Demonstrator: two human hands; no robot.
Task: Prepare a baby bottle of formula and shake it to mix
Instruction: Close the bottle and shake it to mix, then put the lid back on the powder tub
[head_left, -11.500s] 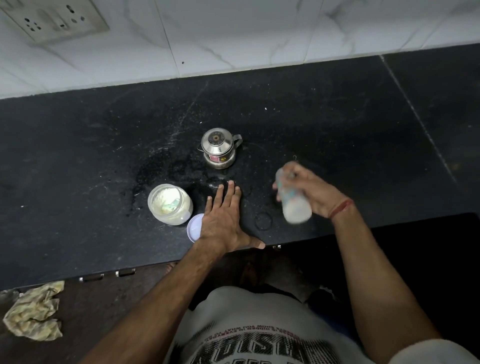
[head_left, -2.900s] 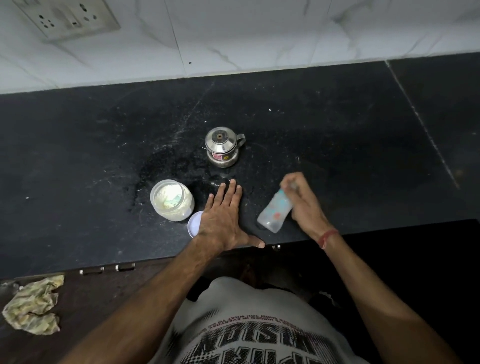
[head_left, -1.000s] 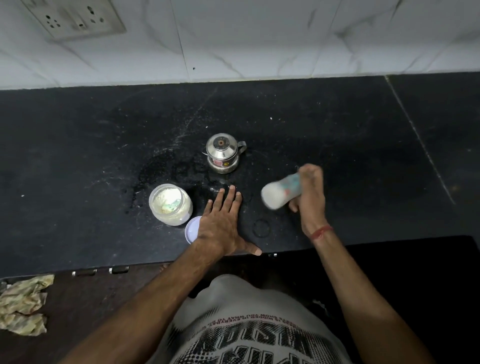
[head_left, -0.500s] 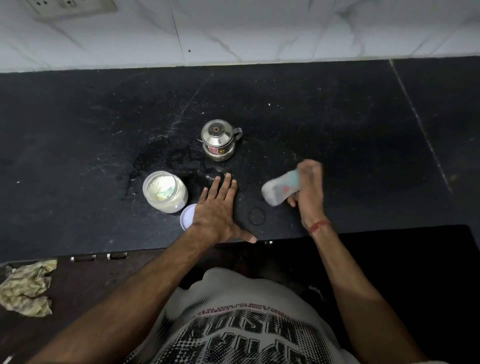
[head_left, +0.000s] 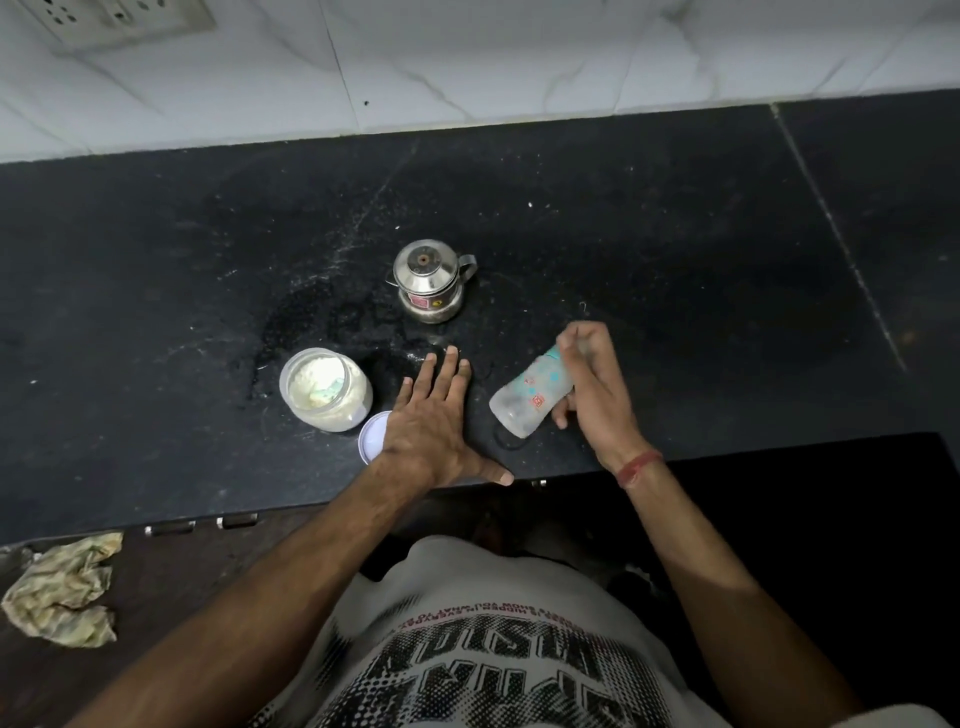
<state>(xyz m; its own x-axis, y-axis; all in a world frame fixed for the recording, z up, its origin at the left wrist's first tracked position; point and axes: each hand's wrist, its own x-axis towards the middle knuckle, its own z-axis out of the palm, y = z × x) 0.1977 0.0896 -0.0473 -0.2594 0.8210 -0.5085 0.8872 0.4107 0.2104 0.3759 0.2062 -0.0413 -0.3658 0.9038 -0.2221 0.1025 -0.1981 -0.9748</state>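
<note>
My right hand (head_left: 592, 384) grips the top end of a clear baby bottle (head_left: 530, 397) with blue and red prints. The bottle is tilted, its base pointing down-left just above the black counter (head_left: 675, 249). My left hand (head_left: 431, 421) lies flat on the counter with fingers spread, holding nothing. To its left stands an open jar of white formula powder (head_left: 327, 389), and the jar's white lid (head_left: 374, 441) lies partly under my left wrist. A small steel lidded pot (head_left: 428, 280) stands behind my left hand.
A white marble-tiled wall (head_left: 519, 57) with a socket plate (head_left: 114, 21) rises behind the counter. A crumpled cloth (head_left: 62, 597) lies at the lower left below the counter's front edge. Powder specks and wet marks dot the counter near the jar.
The bottle has swung in my right hand from lying nearly level to slanting base down-left. My left hand has stayed flat on the counter.
</note>
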